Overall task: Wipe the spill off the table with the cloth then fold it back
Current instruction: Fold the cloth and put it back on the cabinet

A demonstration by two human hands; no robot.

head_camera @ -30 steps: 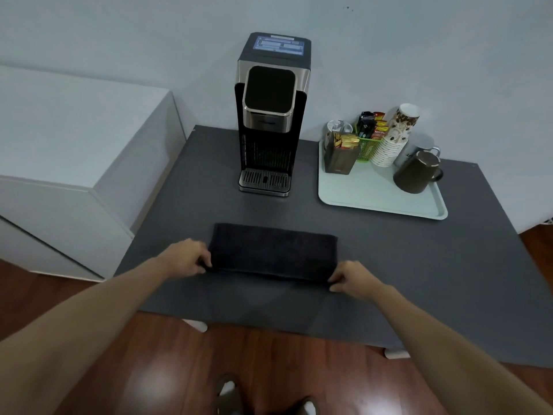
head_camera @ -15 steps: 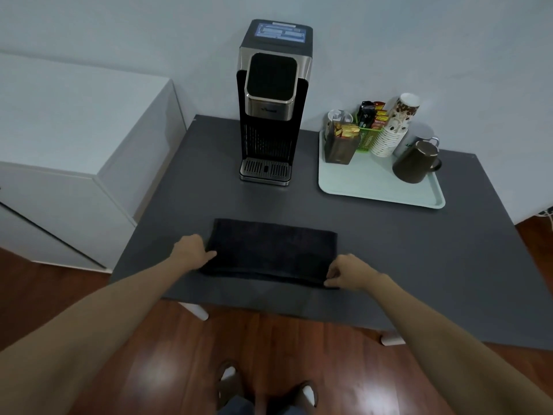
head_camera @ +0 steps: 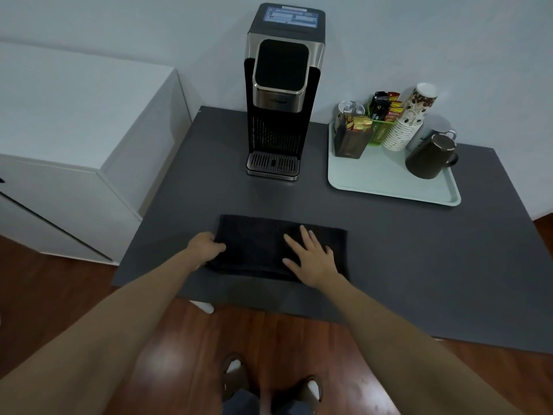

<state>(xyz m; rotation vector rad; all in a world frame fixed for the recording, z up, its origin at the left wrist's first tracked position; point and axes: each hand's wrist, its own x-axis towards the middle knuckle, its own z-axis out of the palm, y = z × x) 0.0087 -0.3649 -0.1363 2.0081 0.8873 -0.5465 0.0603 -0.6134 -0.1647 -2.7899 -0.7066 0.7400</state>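
A black cloth (head_camera: 257, 244) lies folded into a long rectangle near the front edge of the dark grey table (head_camera: 404, 250). My left hand (head_camera: 206, 247) grips the cloth's left end, fingers curled around its edge. My right hand (head_camera: 311, 256) lies flat on the right half of the cloth, palm down with the fingers spread. No spill shows on the table top.
A tall drinks machine (head_camera: 282, 94) stands at the back of the table. To its right a pale tray (head_camera: 389, 181) carries paper cups, sachets and a brown mug (head_camera: 431, 158). A white cabinet (head_camera: 74, 139) adjoins the table's left side. Wooden floor lies below.
My right hand has left the cloth's right front corner and now rests flat and spread on top of it. My left hand stays at the left end.
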